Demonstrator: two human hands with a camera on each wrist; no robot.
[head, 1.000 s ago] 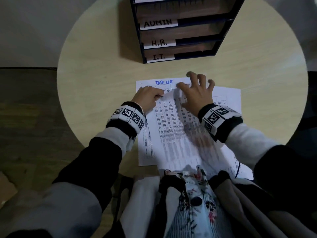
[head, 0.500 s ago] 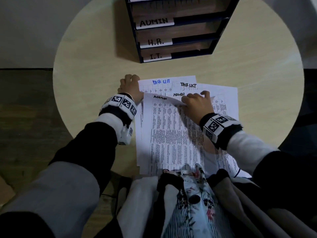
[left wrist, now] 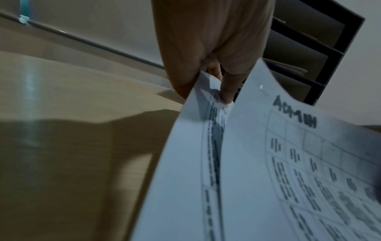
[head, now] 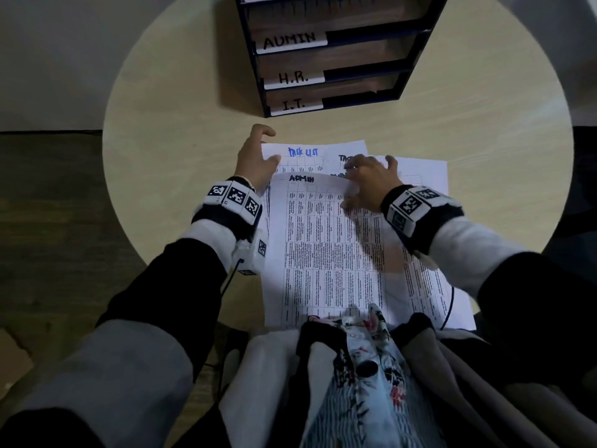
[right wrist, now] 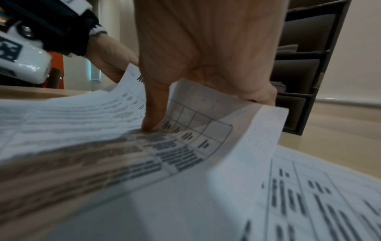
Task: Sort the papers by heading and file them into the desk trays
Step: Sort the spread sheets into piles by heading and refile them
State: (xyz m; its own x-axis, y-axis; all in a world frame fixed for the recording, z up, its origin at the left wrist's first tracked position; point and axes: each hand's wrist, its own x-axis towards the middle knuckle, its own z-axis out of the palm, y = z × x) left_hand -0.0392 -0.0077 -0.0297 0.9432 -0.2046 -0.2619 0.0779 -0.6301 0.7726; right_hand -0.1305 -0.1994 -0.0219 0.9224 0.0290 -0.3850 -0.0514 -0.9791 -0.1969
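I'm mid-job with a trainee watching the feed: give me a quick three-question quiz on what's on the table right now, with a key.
1. True or false: the top sheet being lifted is headed ADMIN.
2. Which tray labels can be read on the desk trays? A) ADMIN, H.R., I.T. B) SALES, LEGAL, I.T. C) H.R. only
3. Fill in: the blue heading on the sheet lying farthest back reads ____.

Key
1. True. The left hand and the right hand hold its upper corners; the left wrist view shows its left edge raised off the stack.
2. A
3. TASK LIST
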